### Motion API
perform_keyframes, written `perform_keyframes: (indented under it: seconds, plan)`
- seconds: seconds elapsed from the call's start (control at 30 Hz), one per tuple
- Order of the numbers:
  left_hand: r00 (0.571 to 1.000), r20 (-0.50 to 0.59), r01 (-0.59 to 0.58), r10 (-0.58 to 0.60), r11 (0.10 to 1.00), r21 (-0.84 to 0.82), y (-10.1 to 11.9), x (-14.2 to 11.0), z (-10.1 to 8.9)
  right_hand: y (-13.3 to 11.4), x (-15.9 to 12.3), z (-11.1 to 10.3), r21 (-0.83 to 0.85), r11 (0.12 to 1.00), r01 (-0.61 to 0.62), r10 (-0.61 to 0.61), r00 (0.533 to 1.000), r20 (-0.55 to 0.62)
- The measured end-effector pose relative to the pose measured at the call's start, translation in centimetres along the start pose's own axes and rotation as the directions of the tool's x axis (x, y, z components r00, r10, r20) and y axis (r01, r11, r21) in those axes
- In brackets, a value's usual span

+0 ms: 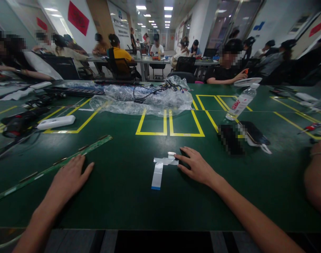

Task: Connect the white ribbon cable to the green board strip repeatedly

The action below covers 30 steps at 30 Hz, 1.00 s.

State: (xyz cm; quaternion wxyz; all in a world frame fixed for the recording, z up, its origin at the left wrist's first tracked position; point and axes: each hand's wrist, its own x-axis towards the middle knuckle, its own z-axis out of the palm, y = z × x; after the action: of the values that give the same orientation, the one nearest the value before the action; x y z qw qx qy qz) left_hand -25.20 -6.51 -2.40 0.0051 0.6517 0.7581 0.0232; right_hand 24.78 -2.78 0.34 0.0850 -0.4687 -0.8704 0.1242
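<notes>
My left hand [69, 177] lies flat and open on the green table [128, 207], its fingertips touching the near edge of a long thin green circuit strip [55, 164] that runs diagonally to the left. My right hand [196, 165] rests palm down with fingers spread, its fingertips touching the end of a white flat ribbon cable [160, 169] with a blue tip that lies bent on the table. Neither hand holds anything.
Clear crumpled plastic wrap [144, 100] with black cables sits at the back centre. A white device [56, 122] and black tools lie left. A plastic bottle [241, 102] and a dark phone [252, 133] lie right. Another person's arm [317, 175] is at the right edge. Several people sit behind.
</notes>
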Motion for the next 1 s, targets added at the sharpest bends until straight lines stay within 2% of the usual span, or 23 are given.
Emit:
perform_keyframes:
  seconds: [0.1, 0.2, 0.33, 0.47, 0.53, 0.6, 0.67, 0.8, 1.0]
  plan:
    - [0.973, 0.050, -0.222, 0.224, 0.974, -0.042, 6.0, -0.1, -0.7, 0.1, 0.0, 0.0, -0.041, 0.999, 0.022, -0.022, 1.000, -0.015]
    - [0.895, 0.085, -0.432, 0.439, 0.898, -0.085, 11.8, 0.1, -1.8, 0.0, 0.0, 0.1, -0.067, 0.996, 0.061, -0.063, 0.997, -0.033]
    - [0.785, 0.144, -0.588, 0.603, 0.797, -0.137, 18.5, 0.7, -2.6, -0.1, 0.1, 0.2, -0.077, 0.992, 0.100, -0.104, 0.993, -0.051]
    - [0.692, 0.125, -0.688, 0.711, 0.702, -0.182, 23.2, 0.8, -2.4, -0.1, 0.3, 0.4, -0.082, 0.991, 0.109, -0.115, 0.991, -0.065]
    - [0.670, 0.097, -0.713, 0.736, 0.674, -0.190, 24.4, 0.6, -2.2, 0.0, 0.3, 0.5, -0.079, 0.991, 0.112, -0.117, 0.991, -0.062]
    - [0.669, 0.070, -0.718, 0.740, 0.668, -0.196, 24.7, 0.5, -2.0, 0.1, 0.3, 0.5, -0.069, 0.991, 0.114, -0.118, 0.992, -0.049]
    - [0.668, 0.064, -0.717, 0.742, 0.663, -0.215, 24.4, 0.4, -2.0, 0.2, 0.3, 0.5, -0.060, 0.992, 0.112, -0.114, 0.993, -0.033]
    - [0.634, 0.040, -0.729, 0.772, 0.615, -0.300, 23.4, 0.7, -2.2, 0.1, 0.3, 0.5, -0.057, 0.992, 0.109, -0.110, 0.994, -0.014]
    - [0.604, 0.009, -0.748, 0.797, 0.571, -0.337, 23.5, 1.1, -1.8, -0.2, 0.4, 0.6, -0.055, 0.994, 0.093, -0.094, 0.996, -0.009]
